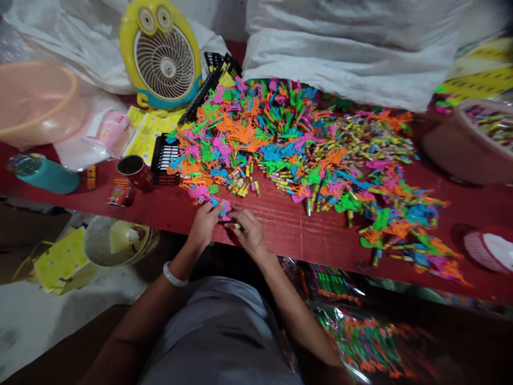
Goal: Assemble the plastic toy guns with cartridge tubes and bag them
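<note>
Close to the table's front edge, my left hand is closed on a small pink plastic piece, with a bit of blue showing beside the fingers. My right hand pinches a small tube with a red end, just right of the pink piece. Just beyond both hands lies a big heap of flat plastic pieces in orange, green, pink and blue. Small printed tubes lie loose at the heap's near side, and more tubes are piled at its right.
A yellow fan stands at the back left, near black plastic racks. A dark cup, a teal bottle and a peach basin are on the left. A tub of tubes stands right. Below hangs a bucket.
</note>
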{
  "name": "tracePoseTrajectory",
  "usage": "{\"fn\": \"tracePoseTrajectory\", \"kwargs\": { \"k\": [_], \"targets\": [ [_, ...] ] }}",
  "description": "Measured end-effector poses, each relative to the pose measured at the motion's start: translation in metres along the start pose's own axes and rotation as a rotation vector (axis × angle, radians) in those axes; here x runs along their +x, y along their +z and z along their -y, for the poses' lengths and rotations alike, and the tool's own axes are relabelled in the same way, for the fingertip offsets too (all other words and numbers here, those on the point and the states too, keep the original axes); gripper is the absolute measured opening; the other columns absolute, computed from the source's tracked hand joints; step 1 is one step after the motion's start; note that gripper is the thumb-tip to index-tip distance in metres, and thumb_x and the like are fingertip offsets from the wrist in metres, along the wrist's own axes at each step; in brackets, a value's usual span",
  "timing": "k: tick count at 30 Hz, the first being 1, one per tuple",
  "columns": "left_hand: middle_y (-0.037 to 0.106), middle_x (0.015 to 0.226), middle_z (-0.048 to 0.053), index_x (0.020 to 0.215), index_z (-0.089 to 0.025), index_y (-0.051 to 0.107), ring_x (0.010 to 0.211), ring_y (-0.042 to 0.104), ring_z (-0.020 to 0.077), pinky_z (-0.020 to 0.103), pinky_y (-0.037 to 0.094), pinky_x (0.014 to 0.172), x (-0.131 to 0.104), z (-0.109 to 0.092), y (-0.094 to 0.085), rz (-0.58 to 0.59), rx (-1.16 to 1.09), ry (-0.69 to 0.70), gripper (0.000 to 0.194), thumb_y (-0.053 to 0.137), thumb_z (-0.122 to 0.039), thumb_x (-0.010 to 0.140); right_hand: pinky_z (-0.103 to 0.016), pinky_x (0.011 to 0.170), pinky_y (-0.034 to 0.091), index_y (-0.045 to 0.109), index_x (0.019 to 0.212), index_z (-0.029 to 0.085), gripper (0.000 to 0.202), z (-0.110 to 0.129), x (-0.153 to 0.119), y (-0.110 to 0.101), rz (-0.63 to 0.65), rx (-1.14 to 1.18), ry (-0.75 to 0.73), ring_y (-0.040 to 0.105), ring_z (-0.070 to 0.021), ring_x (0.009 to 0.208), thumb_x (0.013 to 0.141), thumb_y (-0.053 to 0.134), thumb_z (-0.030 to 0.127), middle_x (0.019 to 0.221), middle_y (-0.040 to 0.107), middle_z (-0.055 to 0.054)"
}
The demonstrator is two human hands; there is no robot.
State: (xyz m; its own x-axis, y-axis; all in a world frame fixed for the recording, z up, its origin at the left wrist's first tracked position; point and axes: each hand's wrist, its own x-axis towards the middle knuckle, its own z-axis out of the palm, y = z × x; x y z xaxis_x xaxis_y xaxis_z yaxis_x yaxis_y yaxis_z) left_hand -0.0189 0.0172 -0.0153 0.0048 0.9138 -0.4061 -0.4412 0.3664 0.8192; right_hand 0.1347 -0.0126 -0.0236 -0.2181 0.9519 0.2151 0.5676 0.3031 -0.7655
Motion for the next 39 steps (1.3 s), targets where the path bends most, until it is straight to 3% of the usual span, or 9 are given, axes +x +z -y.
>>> {"fn": "tracePoseTrajectory", "kwargs": {
  "k": [2,5,15,19,24,30,35,37,39],
  "targets": [
    [0.071,0.082,0.002,0.085,-0.016,0.07,0.076,0.063,0.0165,0.03,0.05,0.076,-0.001,0.002,0.001,-0.035,-0.003,0.001,0.046,0.09,-0.046,0.056,-0.033,0.078,0.051,0.061,0.108,0.023,0.026,-0.001,-0.003,-0.004,-0.048,0.086,0.093,0.062,-0.0213,0.084,0.095,0.056,0.044,0.097,0.068,-0.007],
    [0.069,0.078,0.0,0.084,-0.017,0.071,0.076,0.062,0.016,0.028,0.047,0.074,-0.006,0.003,-0.001,-0.003,0.075,-0.007,0.038,0.088,-0.041,0.059,-0.035,0.083,0.052,0.061,0.104,0.022,0.025,-0.007,0.002,-0.009,-0.082,0.151,0.183,0.064,-0.0216,0.087,0.097,0.049,0.043,0.097,0.069,-0.007],
    [0.065,0.078,-0.001,0.081,-0.018,0.067,0.074,0.055,0.0146,0.027,0.044,0.077,-0.017,0.007,-0.005,0.096,0.272,0.089,0.024,0.076,-0.04,0.077,-0.041,0.089,0.051,0.069,0.102,0.026,0.03,-0.006,0.003,-0.004,0.045,0.262,0.167,0.067,-0.0272,0.097,0.093,0.054,0.05,0.104,0.074,-0.008],
    [0.061,0.073,-0.003,0.077,-0.018,0.063,0.07,0.051,0.0138,0.027,0.041,0.073,-0.016,0.008,-0.004,0.08,0.287,0.096,0.025,0.076,-0.04,0.075,-0.035,0.077,0.051,0.069,0.1,0.024,0.034,-0.007,0.002,-0.007,0.086,0.327,0.224,0.064,-0.0222,0.078,0.092,0.055,0.053,0.086,0.071,-0.005],
    [0.06,0.074,-0.002,0.078,-0.018,0.063,0.072,0.051,0.0143,0.027,0.041,0.074,-0.017,0.008,-0.003,0.105,0.317,0.114,0.025,0.074,-0.041,0.076,-0.025,0.056,0.042,0.067,0.097,0.021,0.037,-0.009,0.001,-0.013,0.201,0.502,0.252,0.049,-0.0127,0.054,0.092,0.055,0.056,0.071,0.061,0.002],
    [0.058,0.072,-0.003,0.077,-0.018,0.06,0.071,0.049,0.013,0.027,0.04,0.074,-0.016,0.005,-0.006,0.124,0.371,0.154,0.025,0.073,-0.039,0.079,-0.024,0.052,0.034,0.055,0.073,0.02,0.051,-0.008,0.003,-0.017,0.291,0.527,0.246,0.041,-0.0104,0.051,0.092,0.053,0.068,0.063,0.05,0.004],
    [0.055,0.071,-0.004,0.075,-0.018,0.056,0.069,0.048,0.012,0.026,0.041,0.071,-0.017,0.009,0.0,0.147,0.366,0.176,0.028,0.073,-0.041,0.076,-0.024,0.053,0.031,0.051,0.072,0.021,0.055,-0.006,-0.003,-0.01,0.374,0.524,0.25,0.037,-0.011,0.055,0.089,0.053,0.073,0.062,0.046,0.004],
    [0.058,0.075,-0.003,0.08,-0.018,0.058,0.073,0.052,0.0132,0.027,0.044,0.074,-0.017,0.014,0.005,0.163,0.364,0.173,0.028,0.072,-0.043,0.079,-0.025,0.054,0.035,0.052,0.073,0.021,0.052,-0.011,-0.008,-0.014,0.354,0.499,0.261,0.04,-0.0122,0.055,0.091,0.051,0.07,0.062,0.048,0.003],
    [0.063,0.087,0.002,0.092,-0.018,0.061,0.082,0.058,0.016,0.029,0.047,0.081,-0.015,0.017,0.008,0.185,0.399,0.225,0.027,0.067,-0.043,0.084,-0.028,0.06,0.041,0.058,0.079,0.02,0.047,-0.021,-0.011,-0.031,0.222,0.391,0.269,0.048,-0.0152,0.06,0.094,0.048,0.063,0.067,0.055,0.0]
  ]
}}
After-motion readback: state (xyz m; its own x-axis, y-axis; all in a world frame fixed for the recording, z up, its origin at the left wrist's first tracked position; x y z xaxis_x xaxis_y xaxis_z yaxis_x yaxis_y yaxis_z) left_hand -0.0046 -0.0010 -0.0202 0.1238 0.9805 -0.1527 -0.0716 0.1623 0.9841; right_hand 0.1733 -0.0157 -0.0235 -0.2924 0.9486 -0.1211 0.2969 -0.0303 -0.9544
